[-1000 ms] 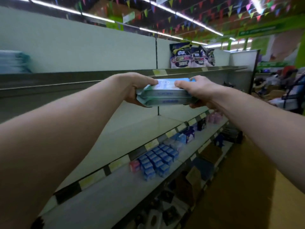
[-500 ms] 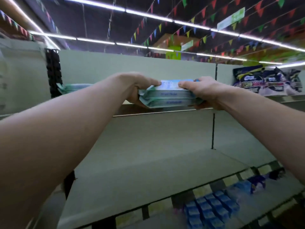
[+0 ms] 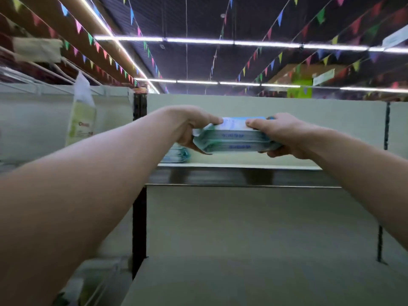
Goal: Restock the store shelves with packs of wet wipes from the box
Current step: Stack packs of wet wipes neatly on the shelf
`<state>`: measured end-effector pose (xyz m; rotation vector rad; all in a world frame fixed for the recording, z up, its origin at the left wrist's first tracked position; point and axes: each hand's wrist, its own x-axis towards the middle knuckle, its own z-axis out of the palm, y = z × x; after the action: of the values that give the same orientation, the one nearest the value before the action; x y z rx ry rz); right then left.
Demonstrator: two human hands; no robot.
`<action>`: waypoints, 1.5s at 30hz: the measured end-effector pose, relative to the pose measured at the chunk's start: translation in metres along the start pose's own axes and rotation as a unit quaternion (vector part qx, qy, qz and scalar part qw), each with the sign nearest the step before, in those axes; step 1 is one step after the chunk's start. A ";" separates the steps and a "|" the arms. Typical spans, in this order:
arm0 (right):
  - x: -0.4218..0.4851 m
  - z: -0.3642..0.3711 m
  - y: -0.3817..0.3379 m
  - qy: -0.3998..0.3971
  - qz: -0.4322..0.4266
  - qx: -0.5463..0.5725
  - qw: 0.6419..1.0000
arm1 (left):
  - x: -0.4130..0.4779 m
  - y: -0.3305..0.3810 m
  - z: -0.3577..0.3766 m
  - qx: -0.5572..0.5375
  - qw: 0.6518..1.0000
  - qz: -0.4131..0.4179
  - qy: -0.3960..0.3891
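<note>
The view now faces the top shelf [image 3: 240,165] squarely, where a second ago it looked along the aisle with stocked lower shelves in sight; those have dropped out of view and the ceiling lights fill the upper half. Both hands are clamped on a stack of wet wipe packs [image 3: 235,138], the left hand [image 3: 189,127] gripping its left end and the right hand [image 3: 279,134] its right end, thumbs on top and fingers underneath. At least two packs lie flat in the stack. It now hangs just above the top shelf's surface, past the front edge, whereas half a second ago it was in front of that edge. Earlier packs [image 3: 176,154] already lie on the shelf just to the left, partly hidden behind the left hand. This suggests the carry is over and the set-down is in hand, likely beside those packs.
</note>
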<state>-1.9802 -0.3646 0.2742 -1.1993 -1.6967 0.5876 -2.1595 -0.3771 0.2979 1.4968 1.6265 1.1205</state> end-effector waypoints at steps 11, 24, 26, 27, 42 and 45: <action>0.071 0.061 -0.024 -0.045 -0.041 0.011 0.998 | 0.055 -0.009 -0.063 0.007 0.998 -0.019 0.056; 0.156 0.144 -0.071 -0.090 -0.028 0.013 0.995 | 0.130 -0.025 -0.153 0.002 0.993 -0.053 0.110; 0.164 0.152 -0.075 -0.097 -0.019 0.009 0.995 | 0.141 -0.029 -0.162 -0.008 0.992 -0.052 0.112; 0.168 0.156 -0.076 -0.099 -0.014 0.009 0.995 | 0.146 -0.030 -0.165 -0.017 0.992 -0.050 0.115; 0.205 0.182 -0.058 -0.114 -0.019 -0.074 0.991 | 0.205 -0.053 -0.168 -0.006 0.991 -0.052 0.120; 0.203 0.177 -0.056 -0.156 -0.021 -0.083 0.984 | 0.204 -0.053 -0.170 0.004 0.991 -0.043 0.125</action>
<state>-2.1776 -0.1801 0.3258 -1.2330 -2.0645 0.6430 -2.3617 -0.2018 0.3388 1.3200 1.8461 1.2952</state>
